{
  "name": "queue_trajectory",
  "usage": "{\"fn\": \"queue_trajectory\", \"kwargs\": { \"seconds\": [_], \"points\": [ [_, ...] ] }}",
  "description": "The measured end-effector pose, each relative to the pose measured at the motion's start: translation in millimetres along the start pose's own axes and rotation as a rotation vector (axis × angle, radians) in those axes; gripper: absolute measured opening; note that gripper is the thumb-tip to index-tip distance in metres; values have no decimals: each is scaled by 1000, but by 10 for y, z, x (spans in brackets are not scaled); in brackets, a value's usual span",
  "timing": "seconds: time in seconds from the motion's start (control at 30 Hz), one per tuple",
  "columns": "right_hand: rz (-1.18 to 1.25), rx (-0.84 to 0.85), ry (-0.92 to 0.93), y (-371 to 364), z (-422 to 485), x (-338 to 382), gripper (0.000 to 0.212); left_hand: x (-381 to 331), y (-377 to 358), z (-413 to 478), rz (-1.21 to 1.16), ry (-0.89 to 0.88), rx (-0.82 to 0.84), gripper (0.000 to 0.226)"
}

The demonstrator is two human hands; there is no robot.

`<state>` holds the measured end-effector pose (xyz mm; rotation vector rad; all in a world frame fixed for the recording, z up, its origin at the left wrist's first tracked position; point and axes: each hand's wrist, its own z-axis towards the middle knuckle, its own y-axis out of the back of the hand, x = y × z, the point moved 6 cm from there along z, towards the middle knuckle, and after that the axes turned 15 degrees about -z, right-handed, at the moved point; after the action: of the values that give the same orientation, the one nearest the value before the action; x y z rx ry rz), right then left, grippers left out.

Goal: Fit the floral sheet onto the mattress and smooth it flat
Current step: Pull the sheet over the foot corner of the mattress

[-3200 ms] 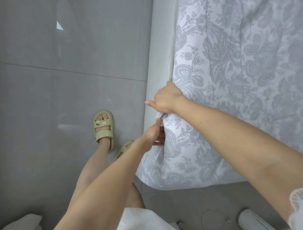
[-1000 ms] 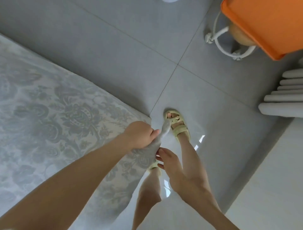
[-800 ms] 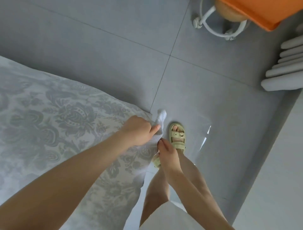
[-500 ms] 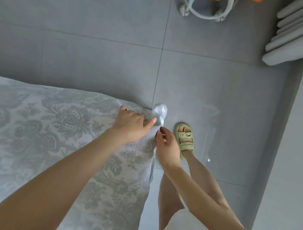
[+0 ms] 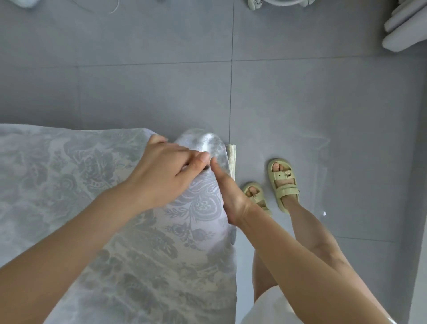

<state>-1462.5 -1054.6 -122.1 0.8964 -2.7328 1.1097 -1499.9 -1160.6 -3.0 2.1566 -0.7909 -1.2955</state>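
The grey-and-white floral sheet (image 5: pixel 69 180) covers the bed in the left half of the view. Its corner is bunched up in a raised fold (image 5: pixel 203 148) at the bed's far right corner. My left hand (image 5: pixel 166 178) lies on top of that corner and pinches the fold between thumb and fingers. My right hand (image 5: pixel 228 194) is at the bed's right side, thumb up against the sheet, its fingers hidden under the hanging cloth. A pale cream strip of the mattress (image 5: pixel 231 159) shows bare just right of the fold.
Grey tiled floor (image 5: pixel 300 92) lies around the bed. My feet in pale green sandals (image 5: pixel 283 182) stand right of the corner. A white wheeled base (image 5: pixel 277 2) sits at the top edge, white slats (image 5: pixel 406 27) at top right, and a wall runs down the right edge.
The view has swung further over the bed corner. Both hands have drawn the sheet's corner up onto the mattress corner, and my right hand has gone under the cloth at the side.
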Motion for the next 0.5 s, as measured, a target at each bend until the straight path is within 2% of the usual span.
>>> {"fn": "queue_trajectory", "kwargs": {
  "seconds": [0.07, 0.17, 0.23, 0.3, 0.37, 0.4, 0.43, 0.47, 0.5],
  "points": [
    [61, 7, -10, 47, 52, -33, 75, -9, -19, 65, 90, -110, -81, 61],
    [32, -50, 5, 144, 71, -57, 73, 91, -171, 144, 10, 44, 95, 70],
    [56, -138, 33, 206, 9, -38, 68, 153, -210, 111, 6, 116, 174, 68],
    [179, -271, 172, 308, -63, 51, 59, 138, -121, 33, -7, 95, 158, 62],
    [320, -269, 307, 278, -83, 240, 52, 117, 9, -104, -46, 88, 121, 61],
    [245, -265, 285, 212, -13, 335, 51, 115, 76, -179, -70, 90, 111, 67],
    [164, -342, 177, 64, -16, 374, 52, 117, 143, -252, -89, 93, 109, 73],
    [-192, -436, 202, -12, -19, 413, 55, 120, 207, -332, -128, 108, 117, 76],
    [-391, -355, 118, -165, 22, 309, 54, 128, 269, -419, -203, 131, 131, 73]
  ]
}}
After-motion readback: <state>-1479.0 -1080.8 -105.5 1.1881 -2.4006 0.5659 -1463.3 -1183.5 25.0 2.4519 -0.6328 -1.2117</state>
